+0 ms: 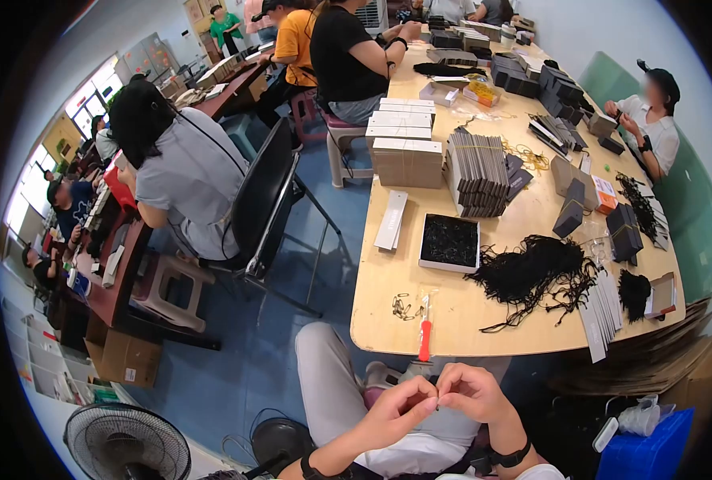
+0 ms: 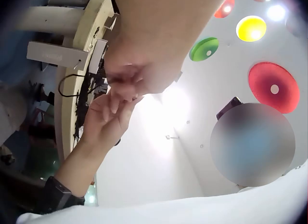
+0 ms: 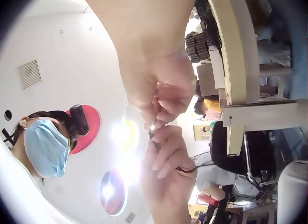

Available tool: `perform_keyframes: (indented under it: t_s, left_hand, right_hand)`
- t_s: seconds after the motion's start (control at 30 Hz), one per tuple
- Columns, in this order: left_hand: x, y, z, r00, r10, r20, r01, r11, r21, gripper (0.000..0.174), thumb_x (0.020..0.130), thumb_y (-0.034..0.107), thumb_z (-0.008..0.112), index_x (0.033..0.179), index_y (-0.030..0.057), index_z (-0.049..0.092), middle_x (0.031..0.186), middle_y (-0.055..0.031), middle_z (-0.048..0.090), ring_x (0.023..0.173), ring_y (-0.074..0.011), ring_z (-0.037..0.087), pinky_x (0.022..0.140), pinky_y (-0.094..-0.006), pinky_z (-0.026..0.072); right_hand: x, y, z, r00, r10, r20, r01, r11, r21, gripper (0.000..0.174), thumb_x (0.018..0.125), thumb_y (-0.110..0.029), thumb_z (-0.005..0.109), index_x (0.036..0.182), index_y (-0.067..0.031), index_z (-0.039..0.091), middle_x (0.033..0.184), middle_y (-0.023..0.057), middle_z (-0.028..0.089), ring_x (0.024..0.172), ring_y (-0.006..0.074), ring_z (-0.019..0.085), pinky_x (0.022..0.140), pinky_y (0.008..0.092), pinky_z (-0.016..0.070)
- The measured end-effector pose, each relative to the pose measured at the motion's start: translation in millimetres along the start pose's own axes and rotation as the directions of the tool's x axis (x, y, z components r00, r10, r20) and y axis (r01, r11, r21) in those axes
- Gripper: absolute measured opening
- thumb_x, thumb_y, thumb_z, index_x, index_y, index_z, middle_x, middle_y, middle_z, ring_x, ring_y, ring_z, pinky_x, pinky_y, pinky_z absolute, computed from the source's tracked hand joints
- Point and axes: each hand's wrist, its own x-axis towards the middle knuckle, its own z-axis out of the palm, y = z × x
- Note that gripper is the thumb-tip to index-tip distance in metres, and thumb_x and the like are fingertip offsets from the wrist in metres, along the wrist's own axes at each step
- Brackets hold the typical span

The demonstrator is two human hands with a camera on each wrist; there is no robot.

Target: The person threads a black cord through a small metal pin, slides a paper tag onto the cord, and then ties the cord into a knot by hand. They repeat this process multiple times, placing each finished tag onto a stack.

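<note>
Over the lap, my left hand (image 1: pixel 406 410) and right hand (image 1: pixel 477 394) meet fingertip to fingertip. Between them they pinch a thin black cord (image 3: pixel 186 170), of which only a little shows at the fingertips. Most of it is hidden by the fingers. A loop of dark cord (image 2: pixel 61 84) dangles beneath the hands in the left wrist view. Close by it is a pale grey tag (image 3: pixel 264 115) with a hole near one end, overlapping the table edge in the right wrist view. A red-handled tool (image 1: pixel 425 340) lies at the near table edge beside small metal loops (image 1: pixel 404 307).
On the table (image 1: pixel 380 320) are a tray of black pieces (image 1: pixel 449 242), a heap of black cords (image 1: pixel 532 268), fanned grey tags (image 1: pixel 602 314) and bundled grey stacks (image 1: pixel 477 172). A fan (image 1: pixel 128 444) stands at lower left. Several people sit at tables around me.
</note>
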Motion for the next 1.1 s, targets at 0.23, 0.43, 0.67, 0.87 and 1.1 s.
perform_keyframes:
  t_s: [0.23,0.43,0.67,0.87,1.1]
  left_hand:
    - [5.8,-1.1,0.8,0.956,0.202,-0.215,-0.139,0.951,0.276,0.013,0.091,0.010,0.059,0.100,0.0011,0.062,0.081,0.0003,0.050,0.064,-0.0013,0.043,0.053,-0.0180,0.0323]
    - [6.7,-3.5,0.4,0.925,0.213,-0.313,-0.097,0.932,0.349,0.012,0.091,0.011,0.059,0.094,0.0004,0.063,0.076,0.0034,0.049,0.058,-0.0003,0.043,0.050,-0.0164,0.0329]
    - [-1.6,-8.3,-9.2,0.969,-0.168,-0.181,0.057,0.864,-0.500,0.016,0.092,0.013,0.060,0.097,-0.0021,0.064,0.077,0.0032,0.052,0.059,-0.0008,0.044,0.050,-0.0165,0.0329]
    - [-2.8,-8.1,12.1,0.863,0.296,-0.409,-0.114,0.903,0.414,0.011,0.080,0.004,0.071,0.090,0.0016,0.072,0.078,-0.0028,0.060,0.064,-0.0063,0.053,0.051,-0.0182,0.0368]
    - [-2.3,-15.8,-3.0,0.916,0.315,-0.250,-0.195,0.892,0.407,0.013,0.077,0.004,0.073,0.089,0.0000,0.067,0.078,-0.0014,0.060,0.061,-0.0057,0.050,0.052,-0.0190,0.0351]
  right_hand:
    - [-5.0,19.4,5.8,0.988,0.028,-0.152,0.004,0.978,0.210,0.009,0.086,-0.003,0.064,0.089,-0.0002,0.056,0.086,0.0032,0.053,0.075,0.0077,0.050,0.065,0.0200,0.0400]
    - [-5.7,20.0,4.4,0.969,0.048,-0.243,0.010,0.973,0.233,0.008,0.086,-0.002,0.064,0.089,0.0000,0.056,0.086,0.0034,0.053,0.075,0.0077,0.049,0.065,0.0198,0.0386]
    - [-5.0,33.8,3.6,0.958,-0.061,-0.280,0.054,0.998,-0.033,0.008,0.083,-0.002,0.067,0.085,-0.0014,0.059,0.084,0.0027,0.055,0.071,0.0069,0.050,0.059,0.0197,0.0388]
    - [-4.0,17.9,12.3,0.957,-0.091,-0.277,0.037,0.980,-0.194,0.009,0.079,-0.002,0.069,0.077,-0.0003,0.060,0.083,0.0063,0.057,0.072,0.0120,0.053,0.060,0.0221,0.0402]
    - [-5.6,20.8,8.7,0.983,-0.027,-0.184,0.015,0.998,-0.065,0.007,0.084,-0.005,0.066,0.084,-0.0011,0.060,0.082,0.0029,0.055,0.068,0.0082,0.051,0.059,0.0203,0.0421]
